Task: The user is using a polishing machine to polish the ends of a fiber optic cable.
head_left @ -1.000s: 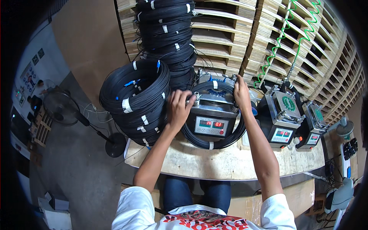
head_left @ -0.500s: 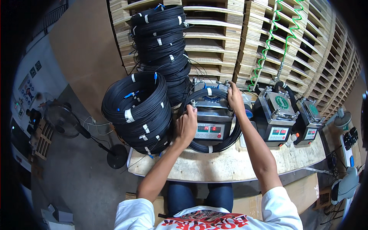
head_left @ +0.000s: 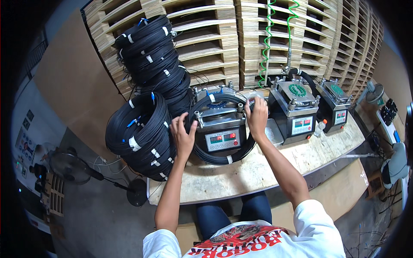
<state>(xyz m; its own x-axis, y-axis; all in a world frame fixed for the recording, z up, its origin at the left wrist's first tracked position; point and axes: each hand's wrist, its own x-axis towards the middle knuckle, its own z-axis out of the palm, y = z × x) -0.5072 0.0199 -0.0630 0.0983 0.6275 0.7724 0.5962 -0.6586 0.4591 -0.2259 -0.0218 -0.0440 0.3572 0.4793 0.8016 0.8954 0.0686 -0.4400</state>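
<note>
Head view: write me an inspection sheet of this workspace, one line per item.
Surface: pale wooden bench, worn, bare along the front edge.
Job's things: black cable coil looped around the nearest grey machine, which has red digit displays.
Clutter: two more similar machines to the right; small bottle beside them.
Hands: left hand on the coil's left side; right hand on its upper right; both bare.
Cables: stacked black coils with white ties at the bench's left end; green spiral hose hanging behind.
Surroundings: stacked wooden pallets behind; standing fan on the floor at left.
</note>
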